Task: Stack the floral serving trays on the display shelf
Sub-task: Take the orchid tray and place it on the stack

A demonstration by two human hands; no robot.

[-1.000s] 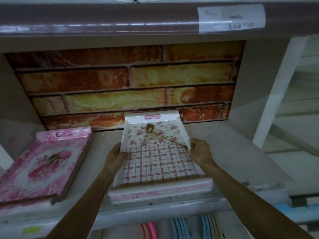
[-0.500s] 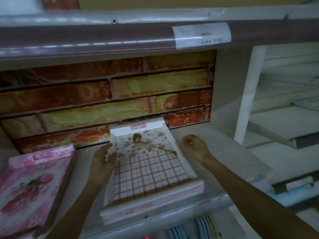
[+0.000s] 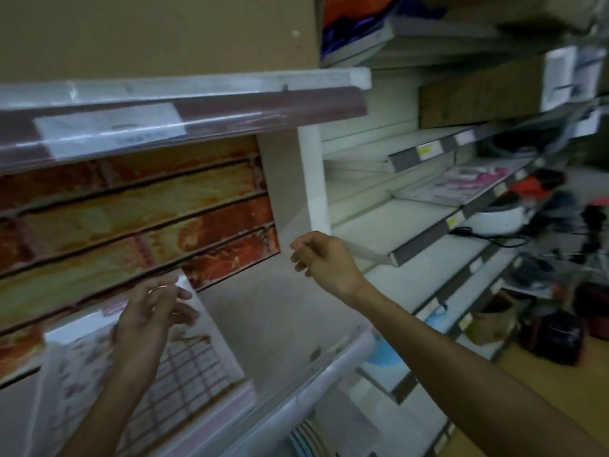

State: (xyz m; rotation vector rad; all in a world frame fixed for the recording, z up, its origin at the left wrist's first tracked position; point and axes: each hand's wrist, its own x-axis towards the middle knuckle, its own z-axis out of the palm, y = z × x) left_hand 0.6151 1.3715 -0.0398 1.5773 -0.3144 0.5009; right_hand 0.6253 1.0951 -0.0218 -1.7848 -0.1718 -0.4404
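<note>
The white floral serving tray (image 3: pixel 197 367) with a red check pattern lies on the display shelf (image 3: pixel 280 328), on top of a stack, at the lower left. My left hand (image 3: pixel 155 311) hovers above the tray with loose fingers, holding nothing. My right hand (image 3: pixel 323 262) is lifted off to the right of the tray, near the shelf's white side panel, fingers loosely curled and empty. The pink trays on the left are out of view.
A brick-pattern back wall (image 3: pixel 131 225) stands behind the tray. An upper shelf edge (image 3: pixel 164 123) with a paper label hangs overhead. To the right run white shelves (image 3: pixel 412 225) with assorted goods, and blue plates (image 3: pixel 306 437) sit below.
Both hands have let go of the tray and lifted away from it. The view has swung sharply to the right, bringing the neighbouring shelves in and the pink trays out.
</note>
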